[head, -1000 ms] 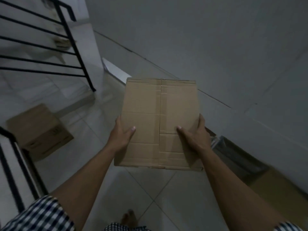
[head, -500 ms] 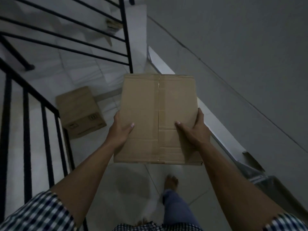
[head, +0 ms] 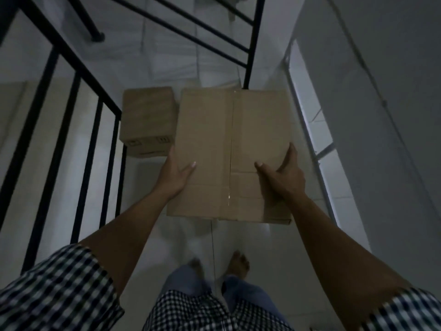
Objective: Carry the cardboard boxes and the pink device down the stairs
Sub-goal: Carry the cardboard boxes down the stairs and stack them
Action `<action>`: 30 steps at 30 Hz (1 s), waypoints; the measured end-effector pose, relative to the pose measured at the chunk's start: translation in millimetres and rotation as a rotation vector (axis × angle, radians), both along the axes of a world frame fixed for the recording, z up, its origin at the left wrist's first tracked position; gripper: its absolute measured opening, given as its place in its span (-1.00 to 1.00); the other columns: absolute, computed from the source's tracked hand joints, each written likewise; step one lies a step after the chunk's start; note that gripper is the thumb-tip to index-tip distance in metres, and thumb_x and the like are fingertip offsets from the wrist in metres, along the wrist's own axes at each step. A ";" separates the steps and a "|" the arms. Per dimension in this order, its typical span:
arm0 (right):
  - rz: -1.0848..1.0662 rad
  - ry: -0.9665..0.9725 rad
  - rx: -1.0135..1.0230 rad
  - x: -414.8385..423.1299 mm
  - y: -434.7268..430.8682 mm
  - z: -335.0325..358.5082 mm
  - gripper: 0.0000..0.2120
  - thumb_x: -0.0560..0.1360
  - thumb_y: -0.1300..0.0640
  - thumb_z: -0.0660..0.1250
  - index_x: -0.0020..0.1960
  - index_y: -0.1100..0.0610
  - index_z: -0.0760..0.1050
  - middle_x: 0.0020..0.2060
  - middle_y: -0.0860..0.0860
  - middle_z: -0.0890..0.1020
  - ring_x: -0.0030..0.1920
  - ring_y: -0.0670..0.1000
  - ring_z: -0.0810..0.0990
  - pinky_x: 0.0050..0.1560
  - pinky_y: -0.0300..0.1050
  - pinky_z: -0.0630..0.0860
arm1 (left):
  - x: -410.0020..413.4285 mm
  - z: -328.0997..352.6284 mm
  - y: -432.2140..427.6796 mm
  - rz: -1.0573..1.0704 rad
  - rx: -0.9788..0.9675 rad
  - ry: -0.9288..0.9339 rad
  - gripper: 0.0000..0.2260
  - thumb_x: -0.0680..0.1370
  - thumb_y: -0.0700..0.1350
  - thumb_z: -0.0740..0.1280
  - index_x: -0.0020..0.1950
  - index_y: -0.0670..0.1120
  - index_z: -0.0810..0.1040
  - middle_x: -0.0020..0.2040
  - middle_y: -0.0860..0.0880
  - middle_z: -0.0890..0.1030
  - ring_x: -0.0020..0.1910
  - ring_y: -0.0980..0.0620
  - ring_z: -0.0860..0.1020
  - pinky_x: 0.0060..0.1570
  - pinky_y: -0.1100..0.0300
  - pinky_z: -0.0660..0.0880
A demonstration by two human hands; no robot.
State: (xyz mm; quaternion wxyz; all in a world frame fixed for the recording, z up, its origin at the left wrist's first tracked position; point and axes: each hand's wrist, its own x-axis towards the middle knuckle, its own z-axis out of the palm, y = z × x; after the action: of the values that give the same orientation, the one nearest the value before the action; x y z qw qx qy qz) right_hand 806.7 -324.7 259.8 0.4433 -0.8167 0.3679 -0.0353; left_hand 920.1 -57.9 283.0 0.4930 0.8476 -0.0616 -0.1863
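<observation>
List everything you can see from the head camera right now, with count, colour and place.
held box: 1, brown cardboard, taped seam on top, centre of view, carried level above the floor
second box: 1, brown cardboard, on the floor beside the railing, just left of the held box
railing: 1, black metal bars, running along the left and across the top
floor: pale tiles, below and ahead
wall: pale grey, right side
pink device: none in view
left hand: 1, on the held box's left edge, thumb on top
right hand: 1, on the held box's right edge, thumb on top
sleeves: 2, dark and white check, bottom corners
feet: 2, bare, bottom centre, the left one blurred
</observation>
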 end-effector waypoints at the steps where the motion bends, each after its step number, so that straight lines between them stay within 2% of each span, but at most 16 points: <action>1: 0.016 0.001 0.000 13.8 -6.1 -4.9 0.06 0.27 -0.43 0.46 0.57 -0.19 -0.04 0.45 0.04 0.43 0.35 0.20 0.48 0.23 0.08 0.42 | 9.1 -4.7 -3.8 0.019 0.003 -0.001 -0.34 0.60 -0.10 0.36 0.59 -0.12 0.07 0.50 -0.07 0.36 0.43 -0.01 0.38 0.46 0.04 0.29; 5: 0.075 0.011 0.006 68.0 -23.7 -29.5 0.05 0.28 -0.41 0.47 0.57 -0.17 -0.02 0.43 0.03 0.44 0.33 0.20 0.49 0.21 0.07 0.43 | 46.9 -32.7 -13.9 0.071 0.015 0.021 -0.33 0.60 -0.08 0.36 0.59 -0.09 0.06 0.50 -0.02 0.35 0.43 0.02 0.37 0.46 0.07 0.28; 10: 0.123 0.014 0.023 130.5 -35.1 -64.2 0.05 0.32 -0.37 0.49 0.59 -0.11 -0.02 0.46 0.02 0.40 0.36 0.18 0.46 0.17 -0.04 0.34 | 102.6 -76.5 -23.2 0.115 -0.006 0.079 -0.36 0.60 -0.04 0.36 0.57 0.02 0.08 0.36 0.12 0.40 0.32 0.11 0.42 0.31 0.22 0.32; 14: 0.116 0.072 0.054 178.4 -39.8 -105.2 0.03 0.35 -0.33 0.50 0.60 -0.09 -0.02 0.49 0.02 0.37 0.40 0.19 0.43 0.24 0.02 0.38 | 155.4 -126.7 -26.8 0.126 0.027 0.115 -0.36 0.58 -0.04 0.38 0.57 -0.03 0.13 0.43 0.04 0.40 0.37 0.05 0.42 0.37 0.13 0.34; 17: 0.124 0.115 0.068 213.8 -43.8 -145.7 0.02 0.37 -0.29 0.50 0.61 -0.08 -0.02 0.51 0.03 0.35 0.41 0.21 0.41 0.31 0.12 0.39 | 188.1 -173.2 -31.2 0.141 0.056 0.126 -0.34 0.57 -0.05 0.40 0.58 -0.03 0.14 0.44 0.00 0.39 0.39 0.01 0.41 0.40 0.06 0.34; 22: 0.124 0.170 0.087 276.4 -54.6 -240.8 0.04 0.38 -0.27 0.51 0.62 -0.09 -0.04 0.50 0.02 0.37 0.41 0.19 0.42 0.30 0.06 0.39 | 244.3 -274.3 -42.6 0.180 0.120 0.152 -0.29 0.56 -0.03 0.40 0.60 -0.08 0.09 0.50 -0.12 0.33 0.45 -0.06 0.35 0.46 -0.04 0.29; 26: 0.133 0.171 0.097 326.0 -60.5 -325.5 0.01 0.37 -0.27 0.51 0.61 -0.14 -0.02 0.48 -0.06 0.40 0.40 0.15 0.44 0.30 0.04 0.39 | 286.0 -352.4 -49.5 0.235 0.165 0.168 -0.27 0.56 0.00 0.39 0.61 -0.06 0.06 0.52 -0.10 0.30 0.46 -0.04 0.34 0.46 0.07 0.27; 30: 0.168 0.172 0.097 366.6 -65.2 -391.0 0.02 0.35 -0.29 0.51 0.60 -0.15 -0.02 0.47 -0.05 0.41 0.39 0.15 0.45 0.34 0.08 0.42 | 314.6 -414.0 -53.4 0.222 0.194 0.156 -0.28 0.59 0.02 0.35 0.62 -0.07 0.02 0.56 -0.11 0.25 0.49 -0.06 0.30 0.48 -0.01 0.25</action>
State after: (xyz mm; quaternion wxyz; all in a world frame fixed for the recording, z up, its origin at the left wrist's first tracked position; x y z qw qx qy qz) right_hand 1173.3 -389.8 -131.2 0.4504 -0.8223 0.3362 0.0898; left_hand 1234.7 -111.3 -131.0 0.4295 0.8759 0.0891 -0.2008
